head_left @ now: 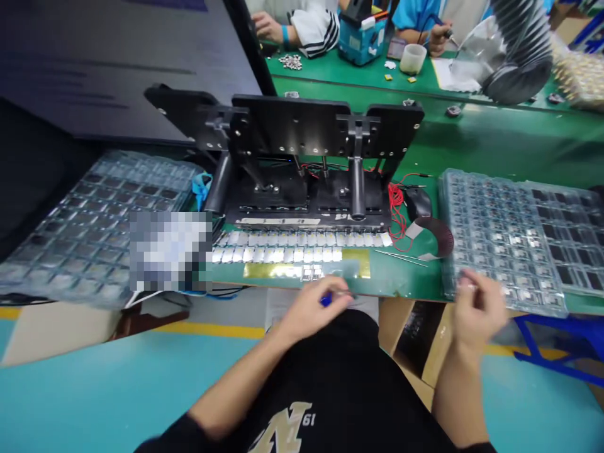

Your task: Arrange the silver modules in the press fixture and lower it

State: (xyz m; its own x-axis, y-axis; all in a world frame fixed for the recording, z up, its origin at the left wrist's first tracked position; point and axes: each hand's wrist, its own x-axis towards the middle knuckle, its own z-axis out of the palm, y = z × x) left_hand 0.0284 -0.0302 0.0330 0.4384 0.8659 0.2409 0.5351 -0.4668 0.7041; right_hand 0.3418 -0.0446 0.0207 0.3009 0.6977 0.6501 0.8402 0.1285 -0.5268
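My left hand [318, 308] is closed at the front edge of the bench. A small dark blue object [326, 299] shows in its curled fingers, with something thin and dark at the fingertips; its kind is unclear. My right hand [481, 308], slightly blurred, is closed beside the front left corner of a clear plastic tray [503, 245] filled with small metallic parts. What its fingers pinch, if anything, I cannot make out. Between the bench edge and the black fixture lie rows of small silver-white modules [283, 253], and a yellow-green strip [271, 270] bearing a few pieces.
A black two-station fixture [292, 132] stands mid-bench. Clear trays [89, 220] lie left; another tray [573, 233] lies far right. Tweezers [401, 257], red wire [397, 201] and a black mouse [418, 203] lie between. Across the bench, co-workers' hands [268, 27] appear near a grey duct [523, 50].
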